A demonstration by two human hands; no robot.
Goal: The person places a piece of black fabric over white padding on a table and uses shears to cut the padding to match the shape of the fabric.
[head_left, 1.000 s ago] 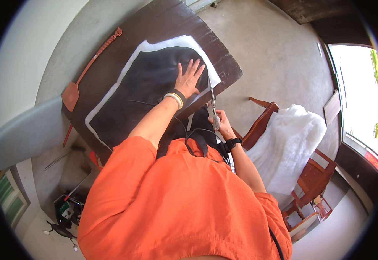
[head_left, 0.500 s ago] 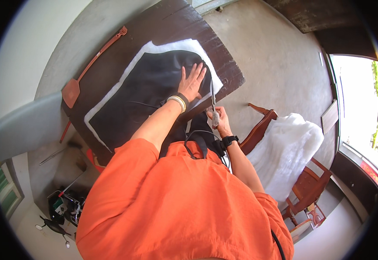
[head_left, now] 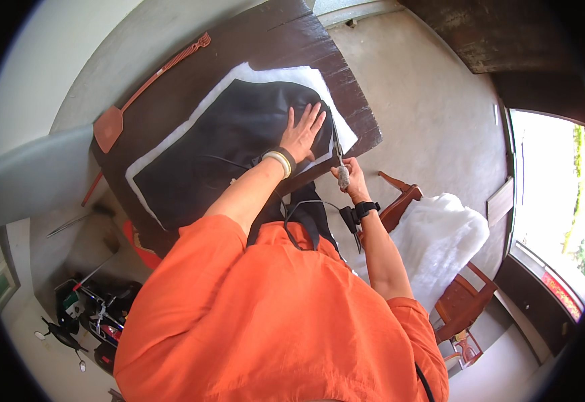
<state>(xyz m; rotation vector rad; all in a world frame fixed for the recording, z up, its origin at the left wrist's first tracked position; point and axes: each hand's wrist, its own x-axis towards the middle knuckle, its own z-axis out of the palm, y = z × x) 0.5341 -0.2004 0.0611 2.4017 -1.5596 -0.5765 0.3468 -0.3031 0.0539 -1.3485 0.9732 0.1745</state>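
My left hand [head_left: 300, 139] lies with fingers spread on a black, smooth sheet [head_left: 199, 147], pressing it near its right end. The sheet rests on white fluffy padding [head_left: 343, 132], whose margin shows around it, atop a dark wooden table [head_left: 259, 33]. My right hand [head_left: 355, 180], just past the table's near edge, grips scissors [head_left: 343, 174] by their grey wrapped handle. The blades point away from me along the right edge of the black sheet; whether they are apart is too small to tell. A thin dark cord runs across the sheet beside my left wrist.
An orange fly swatter [head_left: 108, 127] lies along the table's left. At right, bulky white batting [head_left: 443, 228] drapes over wooden chairs [head_left: 459, 301], beside a bright doorway [head_left: 547, 187]. A scooter [head_left: 98, 315] stands at lower left. Concrete floor [head_left: 426, 94] surrounds the table.
My right hand and the scissors have moved forward along the sheet's edge, away from me. My left hand has shifted slightly the same way, fingers still spread. The view has shifted a little.
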